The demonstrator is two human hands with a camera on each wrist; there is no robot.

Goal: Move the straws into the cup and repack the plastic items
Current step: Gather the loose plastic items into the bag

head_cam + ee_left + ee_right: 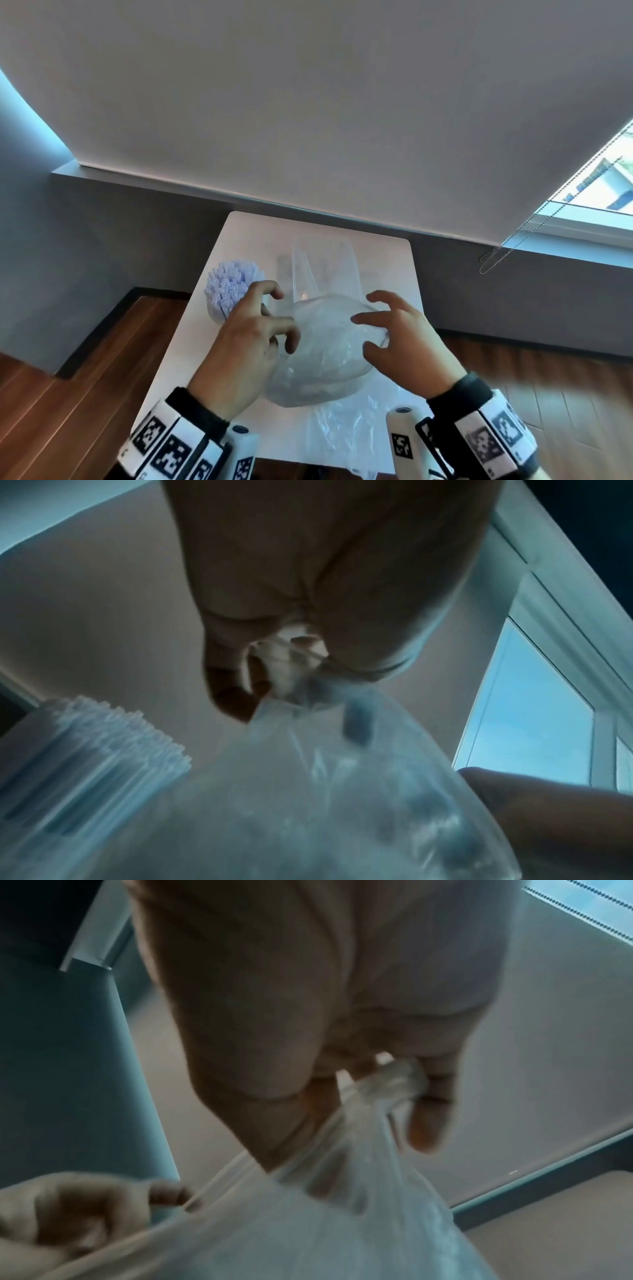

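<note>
Left hand pinches clear plastic bag at its left edge, fingers curled; left wrist view shows film bunched between fingertips. Right hand pinches bag's right edge; right wrist view shows plastic gathered between thumb and fingers. Bag, stuffed with clear items, hangs between 2 grips, over white table. Straws bundled upright, just beyond left hand; holder hidden. Clear cup stack beyond bag.

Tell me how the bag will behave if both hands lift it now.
The bag is thin clear film, bunched where the left hand and right hand pinch it, so it will likely sag. Its bulging body suggests loose contents that may shift. Probably light.
</note>
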